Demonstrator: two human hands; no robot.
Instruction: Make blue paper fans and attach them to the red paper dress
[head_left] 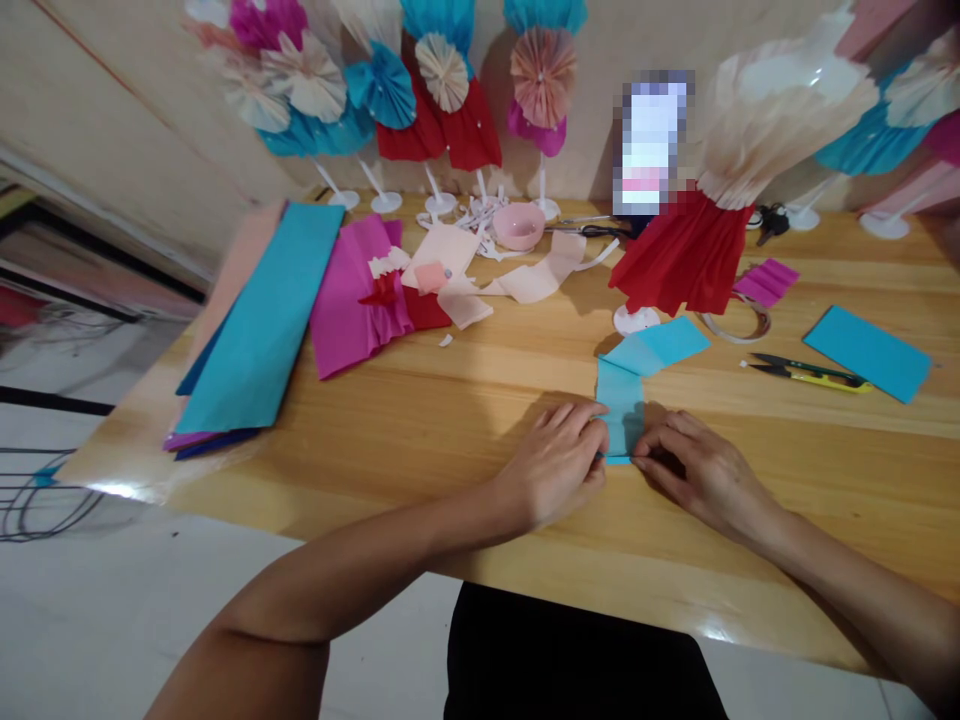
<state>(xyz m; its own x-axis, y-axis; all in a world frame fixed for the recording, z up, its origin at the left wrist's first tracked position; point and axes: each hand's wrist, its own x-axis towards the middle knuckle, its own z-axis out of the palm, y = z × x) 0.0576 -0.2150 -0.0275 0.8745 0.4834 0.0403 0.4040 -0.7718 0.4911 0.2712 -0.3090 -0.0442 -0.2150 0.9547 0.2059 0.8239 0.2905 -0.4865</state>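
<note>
Blue paper strip (619, 420) pinched at near end by left hand (553, 465) and right hand (701, 475); snips (810, 373) at three o'clock.

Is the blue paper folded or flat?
Partly folded: the blue paper strip shows layers between the left hand and right hand; its far end lies flat.

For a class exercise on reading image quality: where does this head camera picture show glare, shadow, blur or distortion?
Head view: glare whitens the near corner of the wooden table; the left hand and right hand, pinching the blue paper strip, cast soft shadows; a pixelated patch obscures what stands there; wide-angle distortion and tilt slant the whole frame.
</note>
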